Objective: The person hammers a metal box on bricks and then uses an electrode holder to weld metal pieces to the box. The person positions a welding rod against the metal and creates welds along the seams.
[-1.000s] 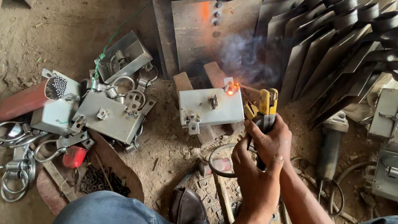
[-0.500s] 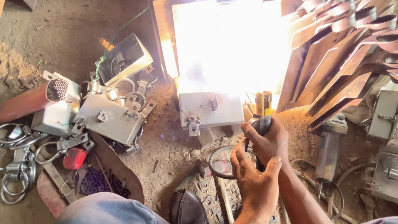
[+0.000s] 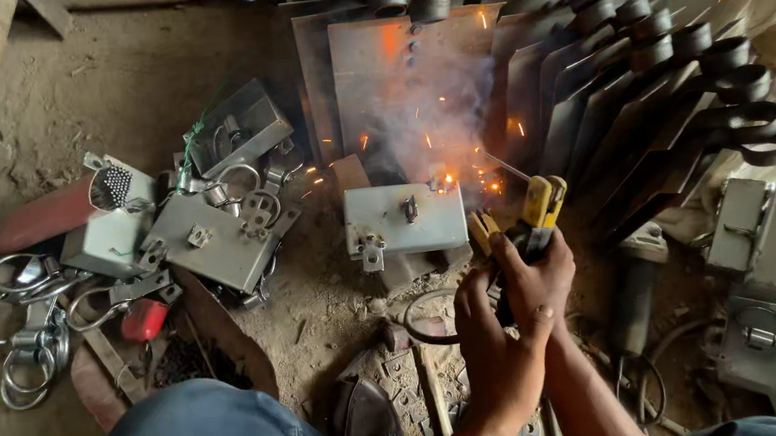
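The big white arc flash from half a second ago is gone, now just orange sparks (image 3: 447,179) and smoke over the far edge of the small grey steel plate box (image 3: 405,218) on the dirt floor. Both hands, left hand (image 3: 494,343) and right hand (image 3: 536,281), keep a closed grip around the yellow-jawed electrode holder (image 3: 537,210), just right of the box.

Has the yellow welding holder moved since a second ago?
Yes. The yellow electrode holder has shifted slightly right, away from the square metal plate, both hands gripping it.
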